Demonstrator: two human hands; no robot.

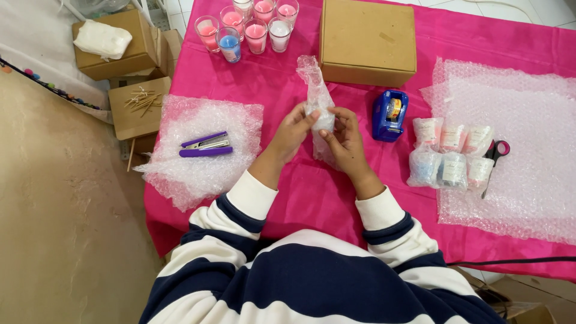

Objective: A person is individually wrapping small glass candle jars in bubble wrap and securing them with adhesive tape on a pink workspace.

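Both hands, left hand (295, 129) and right hand (342, 137), are clamped on a bubble-wrapped candle (320, 114) just left of the tape dispenser (389, 114). Loose wrap could unroll; the glass might slip onto the worktop (288, 78).

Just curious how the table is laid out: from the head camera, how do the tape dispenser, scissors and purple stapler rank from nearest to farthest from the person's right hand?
From the right hand:
1. Tape dispenser, just to its right.
2. Purple stapler, across on the left, on bubble wrap.
3. Scissors, far right, beside the wrapped candles.
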